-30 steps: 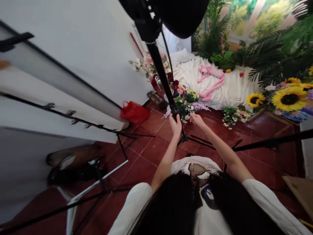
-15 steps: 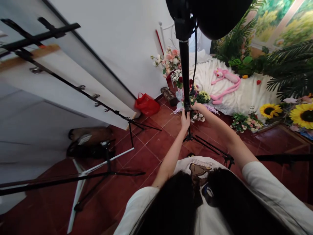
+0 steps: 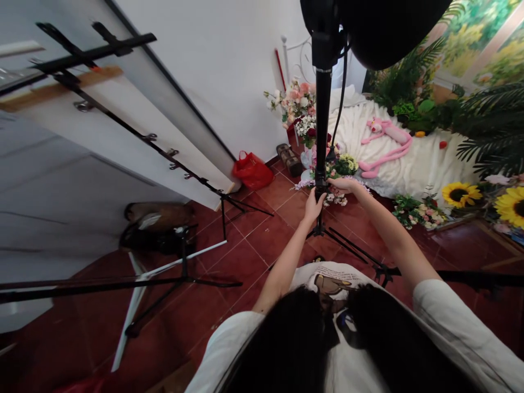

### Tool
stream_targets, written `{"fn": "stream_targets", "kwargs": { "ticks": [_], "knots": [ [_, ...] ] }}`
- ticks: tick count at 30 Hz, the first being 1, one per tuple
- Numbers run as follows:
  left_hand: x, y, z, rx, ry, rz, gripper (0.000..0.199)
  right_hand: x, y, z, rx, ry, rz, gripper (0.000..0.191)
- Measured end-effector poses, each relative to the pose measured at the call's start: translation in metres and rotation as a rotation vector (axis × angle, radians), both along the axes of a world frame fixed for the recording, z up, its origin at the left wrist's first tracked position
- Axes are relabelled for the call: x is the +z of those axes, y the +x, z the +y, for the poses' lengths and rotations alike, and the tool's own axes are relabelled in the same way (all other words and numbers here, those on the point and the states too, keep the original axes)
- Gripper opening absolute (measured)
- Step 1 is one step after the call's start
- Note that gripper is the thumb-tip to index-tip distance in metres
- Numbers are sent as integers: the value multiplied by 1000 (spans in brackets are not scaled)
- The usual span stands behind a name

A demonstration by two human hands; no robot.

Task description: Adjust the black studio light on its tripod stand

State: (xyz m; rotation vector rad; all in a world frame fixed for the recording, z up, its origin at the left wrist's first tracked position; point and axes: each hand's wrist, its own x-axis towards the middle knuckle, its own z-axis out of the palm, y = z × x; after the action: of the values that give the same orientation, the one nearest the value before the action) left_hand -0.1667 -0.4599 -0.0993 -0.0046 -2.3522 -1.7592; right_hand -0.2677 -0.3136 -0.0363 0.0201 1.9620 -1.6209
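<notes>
A black light stand [image 3: 322, 120] rises upright in front of me, with a large dark lamp head [image 3: 393, 30] at its top and a cable hanging beside the pole. My left hand [image 3: 314, 206] is wrapped round the pole just below its collar. At the collar, my right hand [image 3: 343, 185] grips from the right side, its fingertips partly hidden by the joint. The stand's legs spread on the floor below my hands.
To the left, a black stand with clips [image 3: 149, 136] runs along a white board [image 3: 176, 158]. A red bag [image 3: 252, 170] lies by the wall. Artificial flowers [image 3: 297, 103], a pink plush toy [image 3: 388, 136] on white fabric [image 3: 442, 164] and sunflowers [image 3: 460, 195] are at right.
The view has shifted slightly, so the stand and most of the surroundings appear further right. Both hands stay at the collar, with the right hand's fingers slightly repositioned.
</notes>
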Motion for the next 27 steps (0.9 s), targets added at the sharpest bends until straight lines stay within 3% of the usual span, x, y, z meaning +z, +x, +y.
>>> {"fn": "stream_targets", "kwargs": {
  "ticks": [3,8,18,24,27],
  "knots": [
    [0,-1,-6,-21,-38,-13,56,-3,4,8,154,-69,-191,32],
    [-2,-1,-7,-35,-9,-15,58,-1,0,21,201,-226,-210,12],
    [-4,-3,-5,-40,11,17,54,31,-34,26,287,21,-264,33],
    [2,-1,-4,-16,9,-14,55,25,-37,22,185,90,123,12],
    [1,-1,-3,-12,14,-9,54,20,-34,26,235,236,262,13]
  ]
}}
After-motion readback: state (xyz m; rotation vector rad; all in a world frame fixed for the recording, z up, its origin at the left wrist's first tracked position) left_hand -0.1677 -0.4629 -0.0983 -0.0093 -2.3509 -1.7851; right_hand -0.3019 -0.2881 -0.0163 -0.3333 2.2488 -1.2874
